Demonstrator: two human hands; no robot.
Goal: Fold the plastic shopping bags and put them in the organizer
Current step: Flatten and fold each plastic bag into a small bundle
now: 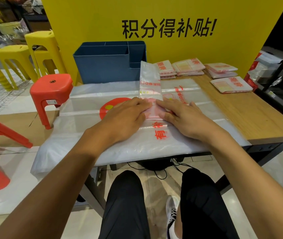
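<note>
A clear plastic bag folded into a long narrow strip (149, 80) with red print lies across the middle of the table, on top of a stack of flat unfolded bags (154, 140). My left hand (125, 116) and my right hand (182, 116) lie side by side on the strip's near end, fingers flat and pressing it down. The blue organizer (106, 66) with several compartments stands behind the strip, at the table's back left. Folded bags (189, 67) lie in small piles at the back right.
A yellow board (171, 31) with black lettering rises behind the table. One more folded bag (231, 84) lies near the right edge on bare wood (257, 118). Red stools (51, 94) and yellow stools (39, 45) stand to the left on the floor.
</note>
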